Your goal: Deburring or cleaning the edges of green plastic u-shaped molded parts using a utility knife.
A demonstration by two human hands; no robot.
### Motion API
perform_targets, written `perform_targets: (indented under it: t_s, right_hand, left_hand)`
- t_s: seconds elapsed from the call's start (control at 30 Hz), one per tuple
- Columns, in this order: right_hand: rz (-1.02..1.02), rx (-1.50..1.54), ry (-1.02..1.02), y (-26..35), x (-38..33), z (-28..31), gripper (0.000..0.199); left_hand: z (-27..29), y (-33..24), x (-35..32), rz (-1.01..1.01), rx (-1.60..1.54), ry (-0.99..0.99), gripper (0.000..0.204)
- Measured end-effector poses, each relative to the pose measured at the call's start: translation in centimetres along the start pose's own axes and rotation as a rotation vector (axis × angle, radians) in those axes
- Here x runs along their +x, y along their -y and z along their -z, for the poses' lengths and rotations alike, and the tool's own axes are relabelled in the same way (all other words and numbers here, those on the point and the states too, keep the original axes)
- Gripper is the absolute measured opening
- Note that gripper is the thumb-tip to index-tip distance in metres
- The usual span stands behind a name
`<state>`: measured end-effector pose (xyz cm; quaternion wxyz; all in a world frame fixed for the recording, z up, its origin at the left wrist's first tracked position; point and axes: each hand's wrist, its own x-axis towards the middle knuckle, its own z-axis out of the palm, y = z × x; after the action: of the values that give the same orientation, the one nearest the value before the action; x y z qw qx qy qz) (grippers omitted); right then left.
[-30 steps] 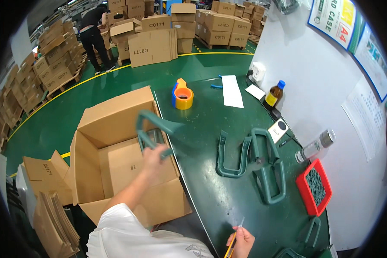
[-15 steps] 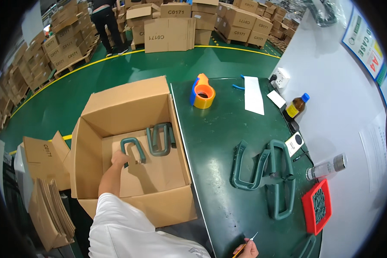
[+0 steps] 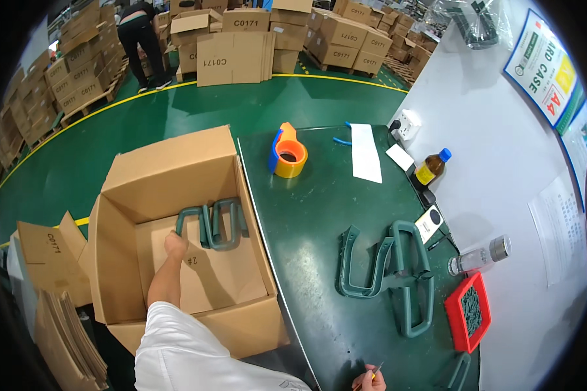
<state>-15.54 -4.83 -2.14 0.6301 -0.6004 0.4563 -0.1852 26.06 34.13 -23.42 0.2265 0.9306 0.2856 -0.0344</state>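
My left hand reaches down into an open cardboard box and is closed on one leg of a dark green U-shaped handle. That handle stands against other green U-shaped handles on the right side of the box floor. At the bench's near edge, my right hand is closed around a slim yellow-handled tool with a thin pointed tip. More green handles lie on the green bench, farther off from my right hand.
The bench also carries an orange and blue tape dispenser, a white paper strip, a brown bottle, a glass bottle and a red tray of small green pieces. Folded cartons stand left. A person bends among stacked boxes.
My left hand has moved the green handle to the right, up against the others in the box. My right hand still holds the tool. The person in the back has bent forward.
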Motion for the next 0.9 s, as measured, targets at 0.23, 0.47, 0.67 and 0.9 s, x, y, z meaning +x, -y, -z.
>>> perform_targets:
  t_s: [0.23, 0.47, 0.67, 0.9]
  right_hand:
    - [0.593, -0.866, -0.48, -1.7, 1.6, 9.2, 0.024]
    - [-0.125, -1.45, -0.961, -1.5, -1.5, 19.7, 0.035]
    - [-0.023, -1.32, -0.784, -4.6, -2.9, 22.0, 0.041]
    - [0.104, -1.16, -0.515, -3.9, -5.4, 19.5, 0.048]
  left_hand:
    - [2.4, 1.4, 0.0, 0.06, -0.033, -0.153, 0.042]
    - [5.5, -2.1, -2.3, -0.036, -0.25, -0.296, 0.041]
    - [5.5, -5.8, -4.8, -0.285, -0.539, -0.365, 0.035]
    - [8.2, -13.9, -15.4, -0.519, -0.932, -0.124, 0.023]
